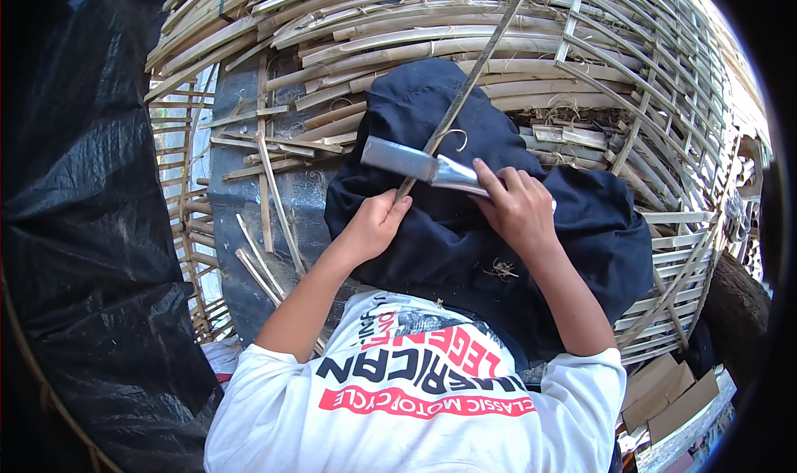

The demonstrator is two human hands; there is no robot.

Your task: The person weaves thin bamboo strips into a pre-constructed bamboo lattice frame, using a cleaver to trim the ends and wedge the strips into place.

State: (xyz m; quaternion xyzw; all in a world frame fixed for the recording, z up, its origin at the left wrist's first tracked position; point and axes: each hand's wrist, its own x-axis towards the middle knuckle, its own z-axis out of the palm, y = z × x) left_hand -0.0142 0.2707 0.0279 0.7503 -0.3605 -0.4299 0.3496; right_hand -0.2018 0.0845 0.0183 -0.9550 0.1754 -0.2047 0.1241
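My left hand [375,225] is closed around the lower end of a long, thin bamboo strip [476,73], which slants up and to the right, away from me. In my right hand [521,209] is a broad-bladed knife [400,159] with a shiny metal handle. Its blade lies across the strip, just beyond my left hand, and points left. A thin curled shaving [455,137] stands out from the strip near the blade. Both hands are above dark blue cloth [415,261] over my lap, where a small clump of shavings [501,269] rests.
Many split bamboo lengths [357,62] are piled ahead of me. A bamboo lattice [664,83] rises at the right. Loose strips [278,199] lie on a dark sheet to my left, beside hanging black plastic [91,224]. Cardboard [681,398] sits at the lower right.
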